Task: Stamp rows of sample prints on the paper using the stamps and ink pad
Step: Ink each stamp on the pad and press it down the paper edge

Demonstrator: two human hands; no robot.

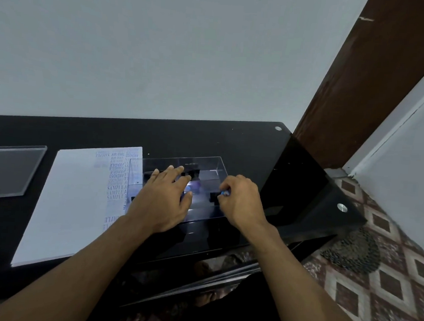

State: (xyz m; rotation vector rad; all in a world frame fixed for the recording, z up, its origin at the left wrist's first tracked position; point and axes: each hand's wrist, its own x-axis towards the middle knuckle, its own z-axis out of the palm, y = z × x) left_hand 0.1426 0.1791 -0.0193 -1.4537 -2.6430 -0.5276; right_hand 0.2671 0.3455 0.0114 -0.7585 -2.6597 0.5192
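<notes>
While both hands work inside the clear stamp box [205, 165], right of the paper [72, 200], L hand [164, 197] lies flat, fingers spread, gripping nothing, prob. steadying it. R hand [240, 200] pinches a stamp [214, 197] by its blue-tipped knob. Blue prints line the paper's right edge. Ink pad: can't tell where.

Two bare forearms enter from the lower edge of the view, each ending in one of the hands: left hand [164, 197], right hand [240, 200]. No sleeves, gloves, rings, watch or bracelets are visible on either arm as far as shown. Fingernails are short and unpainted. Upper arms lie outside the view.
</notes>
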